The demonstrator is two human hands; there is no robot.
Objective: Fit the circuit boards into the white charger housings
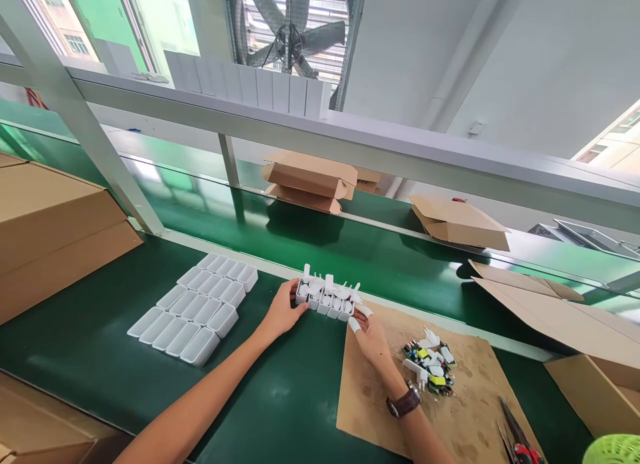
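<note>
A row of white plastic charger housings (325, 305), with white plug pieces sticking up from their open tops, is squeezed end to end between my two hands. My left hand (284, 309) closes on the left end, thumb in front. At the right end, my right hand (371, 335) grips with fingers wearing white finger covers. To the left, several empty-looking white housings (195, 309) lie in tight rows on the green work surface (280, 397). Right of my right hand, a heap of small circuit boards and white plug parts (430, 363) rests on a brown cardboard sheet (373, 411).
A red-handled cutting tool (520, 437) lies on the cardboard near a green basket (613, 449). Cardboard boxes (60, 224) stand at left, with more cartons (310, 181) on the green belt (240, 214) behind. White boxes (265, 87) line the shelf overhead.
</note>
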